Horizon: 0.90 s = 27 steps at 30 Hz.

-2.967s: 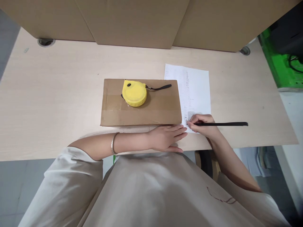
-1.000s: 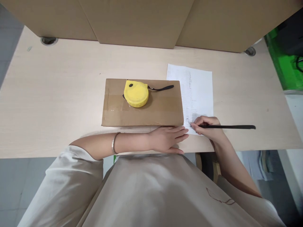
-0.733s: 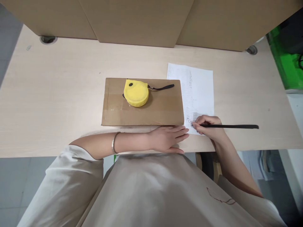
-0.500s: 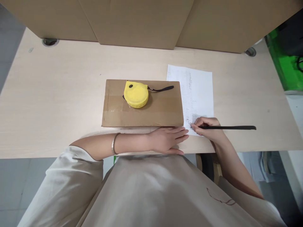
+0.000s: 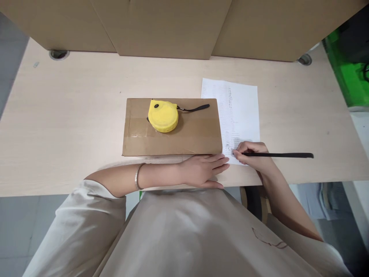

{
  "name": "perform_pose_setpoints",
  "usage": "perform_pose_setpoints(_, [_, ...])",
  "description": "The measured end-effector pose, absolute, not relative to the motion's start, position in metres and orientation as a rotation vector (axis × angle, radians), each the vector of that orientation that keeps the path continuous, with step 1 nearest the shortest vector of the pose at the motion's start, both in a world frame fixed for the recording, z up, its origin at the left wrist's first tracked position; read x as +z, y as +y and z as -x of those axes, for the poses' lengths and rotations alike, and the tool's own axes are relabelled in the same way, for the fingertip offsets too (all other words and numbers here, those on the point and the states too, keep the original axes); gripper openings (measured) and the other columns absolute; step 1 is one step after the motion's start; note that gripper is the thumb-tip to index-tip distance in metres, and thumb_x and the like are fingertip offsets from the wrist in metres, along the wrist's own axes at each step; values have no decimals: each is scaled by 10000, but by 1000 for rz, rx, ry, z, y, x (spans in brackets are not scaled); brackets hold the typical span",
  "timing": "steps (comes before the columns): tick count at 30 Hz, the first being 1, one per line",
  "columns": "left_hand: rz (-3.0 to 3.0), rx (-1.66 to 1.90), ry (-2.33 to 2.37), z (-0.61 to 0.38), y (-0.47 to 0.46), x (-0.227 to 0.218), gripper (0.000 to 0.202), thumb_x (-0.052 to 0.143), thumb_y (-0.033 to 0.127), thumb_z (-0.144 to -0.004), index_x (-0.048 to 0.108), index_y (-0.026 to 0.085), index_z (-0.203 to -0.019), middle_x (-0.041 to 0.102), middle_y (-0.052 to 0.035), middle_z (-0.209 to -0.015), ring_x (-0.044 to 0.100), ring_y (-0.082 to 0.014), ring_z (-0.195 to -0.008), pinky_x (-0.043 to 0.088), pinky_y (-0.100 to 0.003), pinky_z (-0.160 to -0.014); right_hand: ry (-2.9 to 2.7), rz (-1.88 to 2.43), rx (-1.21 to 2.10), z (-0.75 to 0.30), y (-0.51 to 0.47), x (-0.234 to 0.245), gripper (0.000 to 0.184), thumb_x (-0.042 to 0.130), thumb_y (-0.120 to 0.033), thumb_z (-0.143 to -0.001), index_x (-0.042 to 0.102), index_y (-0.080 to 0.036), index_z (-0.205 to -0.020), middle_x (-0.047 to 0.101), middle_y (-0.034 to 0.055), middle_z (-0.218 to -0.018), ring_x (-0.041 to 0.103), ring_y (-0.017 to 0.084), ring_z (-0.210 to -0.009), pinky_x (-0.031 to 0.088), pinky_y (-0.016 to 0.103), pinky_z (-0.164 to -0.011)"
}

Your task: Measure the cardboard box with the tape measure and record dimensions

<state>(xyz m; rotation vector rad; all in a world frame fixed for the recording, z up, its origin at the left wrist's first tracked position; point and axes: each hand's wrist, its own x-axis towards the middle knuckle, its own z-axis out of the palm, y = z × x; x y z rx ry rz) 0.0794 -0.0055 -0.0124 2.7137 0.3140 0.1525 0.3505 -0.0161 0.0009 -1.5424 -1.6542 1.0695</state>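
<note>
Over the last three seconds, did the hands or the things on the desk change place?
Nothing visibly changed. The right hand holds the pen on the paper, the left hand lies flat on the desk, and the tape measure sits on the box.

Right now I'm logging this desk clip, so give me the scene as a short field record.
Right hand: grip closed on black pen, tip on the paper sheet
Left hand: flat on the desk, fingers at the sheet's near corner, holding nothing
Cardboard box: flat, left of the sheet
Yellow tape measure: on the box
</note>
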Motion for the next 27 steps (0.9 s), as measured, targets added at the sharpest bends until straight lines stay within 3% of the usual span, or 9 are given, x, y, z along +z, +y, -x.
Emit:
perform_pose_setpoints(8, [-2745, 150, 306, -78, -6, -8, 792, 389, 608, -1165, 481, 1, -1664, 477, -173, -1760, 403, -299, -1696, 364, -365, -1401, -1648, 1545, 1081, -350, -15, 5, 499, 892, -471, -858, 568, -227, -567, 567, 11, -518, 465, 134, -486, 361, 300, -470])
perform_pose_setpoints(14, [-2706, 126, 336, -78, -5, -6, 792, 412, 659, -1145, 512, 68, -1663, 475, -139, -1764, 414, -281, -1691, 366, -350, -1405, -1646, 1556, 1037, -352, -19, 4, 483, 901, -429, -859, 568, -225, -574, 571, 9, -531, 464, 130, -495, 348, 296, -479])
perform_pose_setpoints(20, [-2740, 106, 316, -78, -4, -7, 792, 395, 641, -1157, 486, 47, -1673, 461, -144, -1773, 380, -262, -1708, 324, -327, -1417, -1646, 1571, 1037, -351, -18, 4, 501, 904, -481, -859, 573, -226, -584, 565, 6, -535, 462, 132, -496, 353, 300, -478])
perform_pose_setpoints(27, [-2741, 145, 312, -78, -5, -10, 792, 400, 626, -1159, 482, 28, -1672, 479, -169, -1760, 387, -268, -1705, 332, -340, -1413, -1642, 1554, 1010, -352, -16, 3, 489, 894, -426, -856, 550, -221, -575, 542, 1, -545, 434, 124, -499, 324, 297, -488])
